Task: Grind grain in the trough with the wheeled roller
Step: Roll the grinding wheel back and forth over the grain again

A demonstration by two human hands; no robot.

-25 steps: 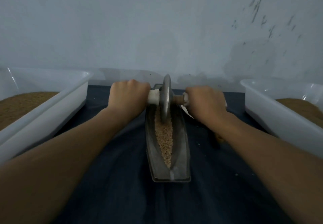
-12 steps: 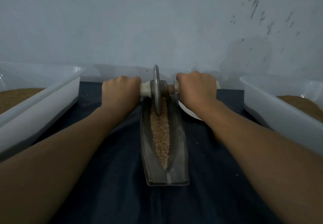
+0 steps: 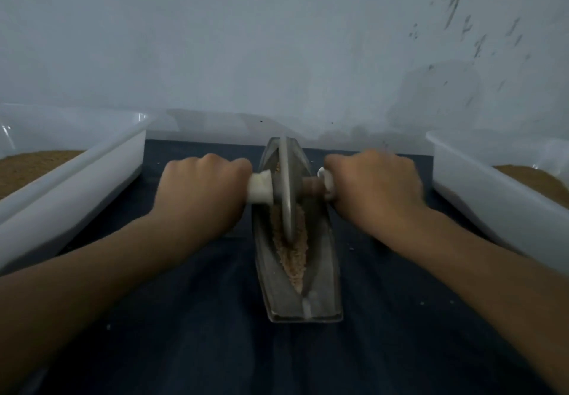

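Two fists | left hand (image 3: 200,197) fingers curled tight round roller (image 3: 286,185) handle | right hand (image 3: 375,188) likewise | wheel in grain (image 3: 295,259), mid trough (image 3: 324,287)

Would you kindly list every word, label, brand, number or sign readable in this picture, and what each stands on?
None: no word, number or sign can be read in this view.
The grey metal boat-shaped trough, the grey metal wheeled roller, the left white plastic tub and the right white plastic tub show no lettering.
The dark flecks on the pale wall are stains, not writing.
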